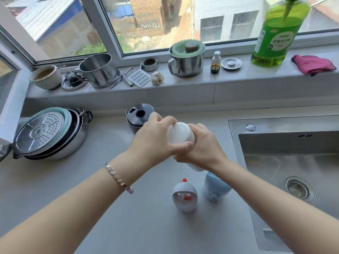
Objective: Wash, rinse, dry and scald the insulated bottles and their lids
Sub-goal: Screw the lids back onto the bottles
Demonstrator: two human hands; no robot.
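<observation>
White bottle (180, 132) was up off the counter (110, 189) in the head view, just left of the sink (275, 125), gripped by both hands. The left hand (156, 138) was over its rounded top end, fingers curled round the far side and thumb pressed on the near side. The right hand (203, 147) wrapped the body lower down, fingers closed tight round it and most of the body hidden behind that hand. One hand on each end looked like a grip for twisting the top loose while the body was braced. No seam between lid and body could be made out.

Below the hands, a small grey lid with a red knob (185, 196) and a pale blue bottle (217, 186) stood close together on the counter near the sink's edge, probably waiting their turn. A dark-lidded flask (139, 116) stood behind the left hand.

On the windowsill, the green dish soap (277, 33) and a pink cloth (311, 65) sat above the sink, handy for washing and drying. The sink basin looked dry, so washing seemed not yet begun.
</observation>
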